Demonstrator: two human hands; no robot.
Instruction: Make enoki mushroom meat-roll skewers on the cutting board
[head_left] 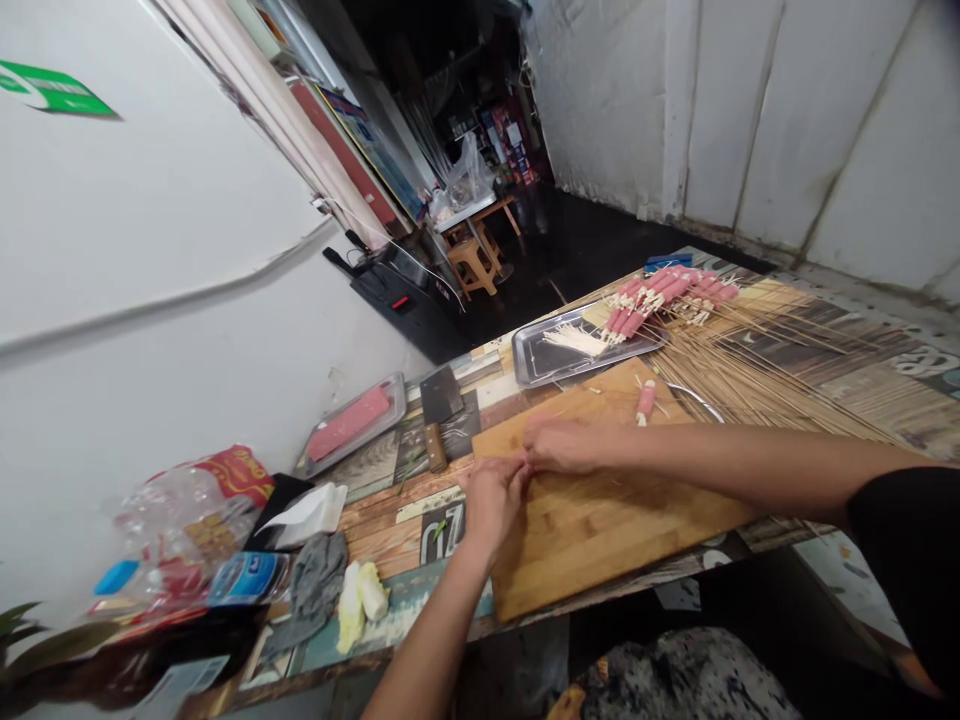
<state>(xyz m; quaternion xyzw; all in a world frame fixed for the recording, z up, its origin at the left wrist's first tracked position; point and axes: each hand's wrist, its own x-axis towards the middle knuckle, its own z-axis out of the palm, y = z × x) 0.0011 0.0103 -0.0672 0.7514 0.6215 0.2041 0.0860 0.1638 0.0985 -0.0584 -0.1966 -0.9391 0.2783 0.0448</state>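
Observation:
My left hand (491,500) and my right hand (559,447) meet at the left end of a wooden cutting board (600,530), fingers curled and pinched together over something small that I cannot make out. A single pink meat roll (645,402) lies on the far part of the board. Beyond it, a metal tray (540,362) holds white enoki mushrooms (574,340) and the ends of several pink rolls on skewers (660,292).
A cleaver (440,410) lies left of the board, beside a tray with a pink meat slab (349,423). A heap of bamboo skewers (750,385) spreads at the right. Plastic packaging (187,540), a grey cloth (315,585) and a white wall sit at the left.

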